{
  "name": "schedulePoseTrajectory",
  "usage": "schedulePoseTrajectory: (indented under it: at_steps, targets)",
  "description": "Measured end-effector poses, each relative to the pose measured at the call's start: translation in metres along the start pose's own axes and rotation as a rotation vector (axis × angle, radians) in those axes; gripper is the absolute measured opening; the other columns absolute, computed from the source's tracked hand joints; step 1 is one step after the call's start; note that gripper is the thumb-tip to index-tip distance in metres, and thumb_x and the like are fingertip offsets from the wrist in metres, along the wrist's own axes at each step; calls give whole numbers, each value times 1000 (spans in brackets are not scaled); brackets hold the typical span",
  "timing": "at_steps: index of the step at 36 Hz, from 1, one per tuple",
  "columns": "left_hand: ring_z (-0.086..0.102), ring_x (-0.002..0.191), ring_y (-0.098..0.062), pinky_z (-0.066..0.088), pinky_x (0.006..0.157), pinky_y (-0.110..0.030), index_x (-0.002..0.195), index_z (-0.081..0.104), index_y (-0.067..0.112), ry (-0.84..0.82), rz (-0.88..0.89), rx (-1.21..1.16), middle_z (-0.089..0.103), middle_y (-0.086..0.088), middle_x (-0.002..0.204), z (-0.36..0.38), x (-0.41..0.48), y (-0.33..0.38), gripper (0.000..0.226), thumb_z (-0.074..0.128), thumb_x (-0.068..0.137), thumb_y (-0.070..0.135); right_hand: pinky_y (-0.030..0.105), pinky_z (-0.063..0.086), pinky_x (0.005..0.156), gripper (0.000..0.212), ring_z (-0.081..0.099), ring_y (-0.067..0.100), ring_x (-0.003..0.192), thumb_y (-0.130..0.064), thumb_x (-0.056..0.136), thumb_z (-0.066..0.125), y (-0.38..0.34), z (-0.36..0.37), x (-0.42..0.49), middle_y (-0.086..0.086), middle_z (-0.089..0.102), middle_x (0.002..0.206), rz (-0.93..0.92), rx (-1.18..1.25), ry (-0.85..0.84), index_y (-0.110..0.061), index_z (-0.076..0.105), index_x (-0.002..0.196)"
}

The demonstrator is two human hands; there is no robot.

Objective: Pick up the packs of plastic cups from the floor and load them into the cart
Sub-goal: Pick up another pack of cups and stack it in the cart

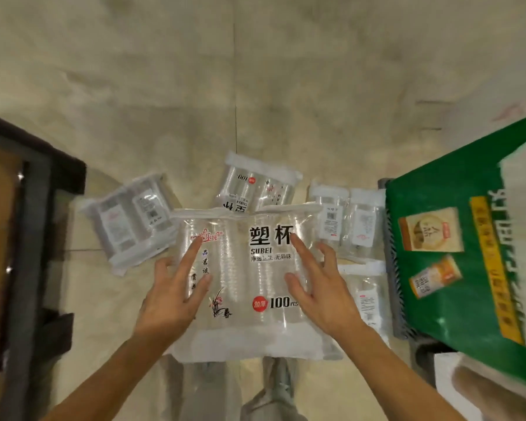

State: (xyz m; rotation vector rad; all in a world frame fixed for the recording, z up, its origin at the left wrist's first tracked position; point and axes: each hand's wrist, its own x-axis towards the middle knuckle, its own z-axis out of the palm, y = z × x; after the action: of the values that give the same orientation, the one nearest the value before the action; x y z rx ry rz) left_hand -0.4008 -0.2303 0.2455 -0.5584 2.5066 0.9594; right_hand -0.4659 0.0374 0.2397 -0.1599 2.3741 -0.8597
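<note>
Cup packs [249, 268] litter beige tiled floor [164, 86]; both hands [176, 287] spread flat, grasping nothing.

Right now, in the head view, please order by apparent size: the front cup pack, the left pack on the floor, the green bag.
1. green bag, cut off by the frame
2. front cup pack, nearer the camera, so perhaps enlarged
3. left pack
</note>
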Motion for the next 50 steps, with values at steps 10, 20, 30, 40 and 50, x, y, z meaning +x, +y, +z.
schedulePoseTrajectory:
  at_steps: [10,20,30,40,50]
  targets:
    - [55,117,-25,47,97,-47,143,-3,68,262,134,19,41,-7,137,-287,-140,144,63,34,93,65,31,33,103,63,49,20,130,-54,98,47,-279,-196,-113,-7,6,163,-283,-42,158,-67,8,146]
    - [56,112,-28,42,79,-34,152,6,55,526,-56,-7,62,-14,109,-462,-292,175,68,27,90,71,30,33,106,62,39,22,139,-56,97,47,-483,-273,-175,5,25,155,-682,-192,77,-55,18,152]
    - [53,129,-29,34,110,-41,155,8,47,793,-283,-49,45,-14,150,-519,-461,154,66,34,96,64,43,29,114,64,30,21,146,-62,96,44,-629,-243,-244,1,31,160,-1079,-353,-50,-50,18,154]
    - [27,147,-31,22,118,-50,155,4,45,939,-607,-100,15,-3,165,-499,-649,74,70,29,95,69,44,28,115,63,34,25,144,-58,98,44,-719,-123,-377,0,39,157,-1370,-491,-251,-39,25,155]
    - [36,142,-35,29,113,-44,156,1,44,1060,-946,-199,40,-10,155,-424,-880,-17,68,26,97,67,45,28,117,61,31,28,146,-60,96,48,-747,49,-583,5,26,162,-1582,-483,-542,-47,29,152]
